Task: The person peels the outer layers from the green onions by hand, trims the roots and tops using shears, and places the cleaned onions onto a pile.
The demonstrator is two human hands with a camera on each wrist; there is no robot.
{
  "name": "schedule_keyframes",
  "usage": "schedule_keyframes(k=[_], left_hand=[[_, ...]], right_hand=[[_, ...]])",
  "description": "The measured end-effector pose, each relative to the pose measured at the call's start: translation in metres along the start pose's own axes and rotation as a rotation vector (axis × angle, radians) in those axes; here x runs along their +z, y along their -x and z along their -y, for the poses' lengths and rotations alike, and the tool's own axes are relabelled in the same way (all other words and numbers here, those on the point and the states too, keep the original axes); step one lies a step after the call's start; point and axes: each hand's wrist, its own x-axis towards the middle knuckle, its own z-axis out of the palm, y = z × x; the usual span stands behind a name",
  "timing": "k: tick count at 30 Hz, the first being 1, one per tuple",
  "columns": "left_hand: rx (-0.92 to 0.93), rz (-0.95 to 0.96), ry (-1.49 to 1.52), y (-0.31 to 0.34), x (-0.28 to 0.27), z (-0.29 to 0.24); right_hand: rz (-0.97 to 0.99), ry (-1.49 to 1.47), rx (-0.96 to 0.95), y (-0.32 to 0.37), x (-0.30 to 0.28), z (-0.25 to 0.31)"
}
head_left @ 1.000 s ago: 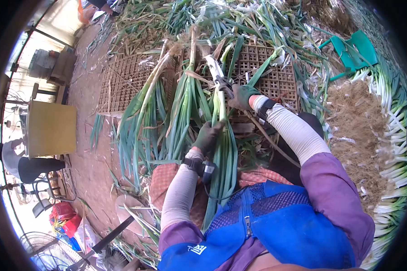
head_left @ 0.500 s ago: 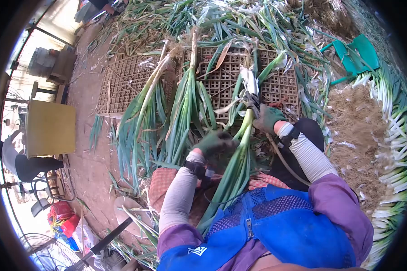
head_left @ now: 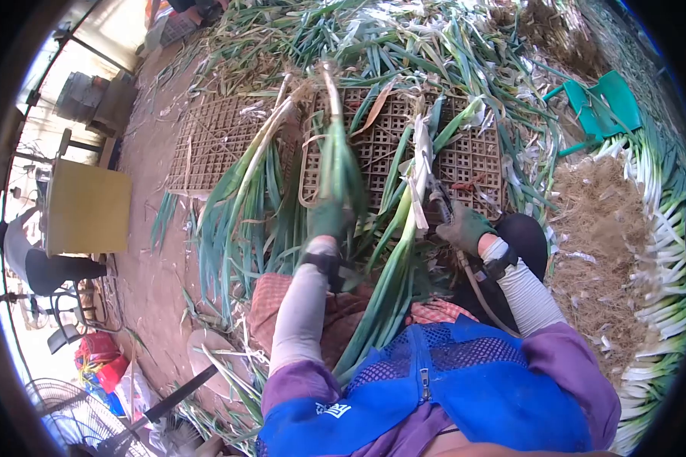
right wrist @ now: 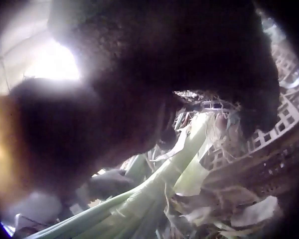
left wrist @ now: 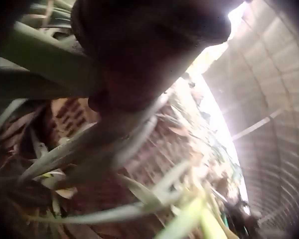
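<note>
In the head view, the gloved left hand (head_left: 328, 219) grips the leaves of a motion-blurred leek (head_left: 334, 148) above the crates. The gloved right hand (head_left: 467, 231) is curled round a dark nozzle-like tool (head_left: 439, 199) with a hose running down from it. Just left of that tool lies another leek (head_left: 421, 164), white stem up and loose skin hanging, its leaves trailing onto the lap. The left wrist view has the dark left hand (left wrist: 139, 55) against green leaves (left wrist: 50, 64). A pale leek stem (right wrist: 164, 179) passes below the shadowed right hand (right wrist: 139, 74) in the right wrist view.
Plastic crates (head_left: 213, 145) support more leeks (head_left: 255, 164) at the left. Leaf waste (head_left: 358, 38) is piled behind. A green plastic seat (head_left: 602, 107) and a row of cleaned leeks (head_left: 667, 274) are at the right. A person (head_left: 30, 255) bends beside a yellow panel (head_left: 90, 209).
The left hand has left the first leek and taken hold of another to its left, which has shifted slightly. The right hand with the tool has moved right and down.
</note>
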Motion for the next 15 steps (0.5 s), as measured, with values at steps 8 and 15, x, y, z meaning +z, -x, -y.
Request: schedule_keyframes(k=[8,15], left_hand=[[0.089,0.21,0.67,-0.015,0.096,0.02],[0.058,0.605,1.395,-0.038,0.129,0.018]], right_hand=[[0.154,0.004,-0.064,-0.004,0.014,0.024],[0.099,0.088,-0.175,-0.004,0.015,0.052]])
